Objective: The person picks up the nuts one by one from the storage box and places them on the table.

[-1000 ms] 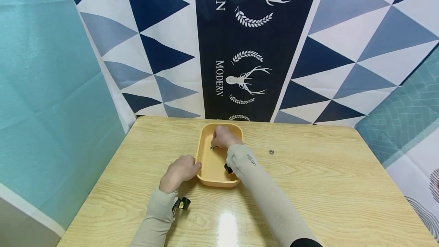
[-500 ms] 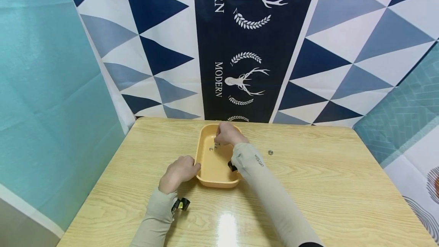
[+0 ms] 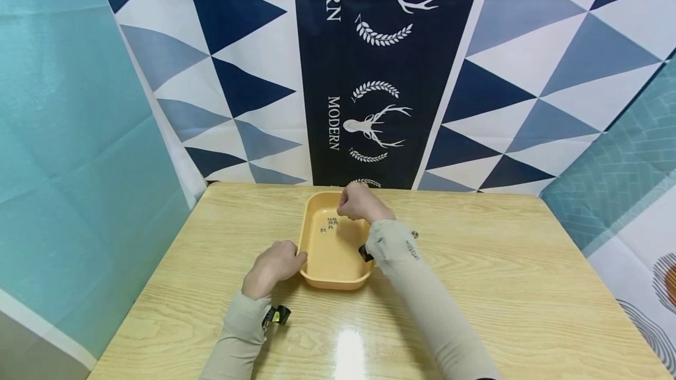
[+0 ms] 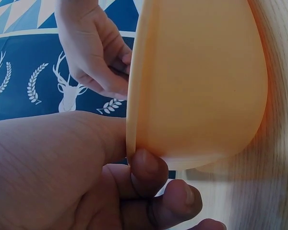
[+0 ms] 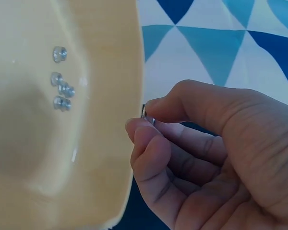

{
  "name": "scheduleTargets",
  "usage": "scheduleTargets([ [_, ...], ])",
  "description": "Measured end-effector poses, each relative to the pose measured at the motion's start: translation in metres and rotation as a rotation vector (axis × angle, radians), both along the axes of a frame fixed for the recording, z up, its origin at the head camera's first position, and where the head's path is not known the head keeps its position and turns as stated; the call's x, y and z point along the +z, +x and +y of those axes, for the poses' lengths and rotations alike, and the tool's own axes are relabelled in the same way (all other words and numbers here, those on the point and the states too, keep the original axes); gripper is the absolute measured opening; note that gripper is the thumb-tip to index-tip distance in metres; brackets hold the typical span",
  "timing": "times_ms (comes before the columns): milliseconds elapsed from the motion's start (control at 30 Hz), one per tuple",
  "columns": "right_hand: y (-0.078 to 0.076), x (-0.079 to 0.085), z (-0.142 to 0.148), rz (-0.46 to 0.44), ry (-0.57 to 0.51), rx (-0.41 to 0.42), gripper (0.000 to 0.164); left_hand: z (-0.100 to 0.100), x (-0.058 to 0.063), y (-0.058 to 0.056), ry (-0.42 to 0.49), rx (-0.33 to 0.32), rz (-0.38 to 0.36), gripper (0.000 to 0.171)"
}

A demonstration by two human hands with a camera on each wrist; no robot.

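Note:
A yellow plastic tray [image 3: 333, 263] stands on the table. My left hand [image 3: 274, 265] pinches its left rim, thumb on one side and fingers under the other, as the left wrist view shows. Over the tray's far right part is my right hand [image 3: 359, 201]. In the right wrist view, its thumb and fingertips pinch a small silvery metal part [image 5: 144, 111], mostly hidden by the fingers. Several small round silvery metal parts [image 5: 60, 53] lie on the tray's floor, clustered toward the far end. One similar metal part [image 3: 415, 234] lies on the table, beside my right sleeve.
The wood-grain table [image 3: 502, 286] extends to both sides of the tray. A patterned cloth [image 3: 364, 75] hangs behind its far edge, and a teal cloth [image 3: 79, 133] at the left. A small black device [image 3: 277, 314] is worn at the left wrist.
My right hand has lifted and shifted to the right from the tray's floor with a metal part, uncovering the cluster there. My left hand has stayed at the rim.

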State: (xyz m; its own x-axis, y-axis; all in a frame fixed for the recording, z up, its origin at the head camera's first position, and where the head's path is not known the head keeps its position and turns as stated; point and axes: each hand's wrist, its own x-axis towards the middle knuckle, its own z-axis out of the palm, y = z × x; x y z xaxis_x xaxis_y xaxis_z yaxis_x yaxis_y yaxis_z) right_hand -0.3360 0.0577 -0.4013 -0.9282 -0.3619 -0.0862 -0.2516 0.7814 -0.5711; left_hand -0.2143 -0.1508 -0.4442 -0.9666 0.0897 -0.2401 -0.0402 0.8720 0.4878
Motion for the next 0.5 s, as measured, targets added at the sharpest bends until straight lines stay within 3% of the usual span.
scheduleTargets([
  [500, 0.007, 0.019, 0.022, 0.006, 0.018, -0.021, 0.006, 0.0, 0.001, 0.0, 0.005, -0.006, 0.001, 0.037],
])
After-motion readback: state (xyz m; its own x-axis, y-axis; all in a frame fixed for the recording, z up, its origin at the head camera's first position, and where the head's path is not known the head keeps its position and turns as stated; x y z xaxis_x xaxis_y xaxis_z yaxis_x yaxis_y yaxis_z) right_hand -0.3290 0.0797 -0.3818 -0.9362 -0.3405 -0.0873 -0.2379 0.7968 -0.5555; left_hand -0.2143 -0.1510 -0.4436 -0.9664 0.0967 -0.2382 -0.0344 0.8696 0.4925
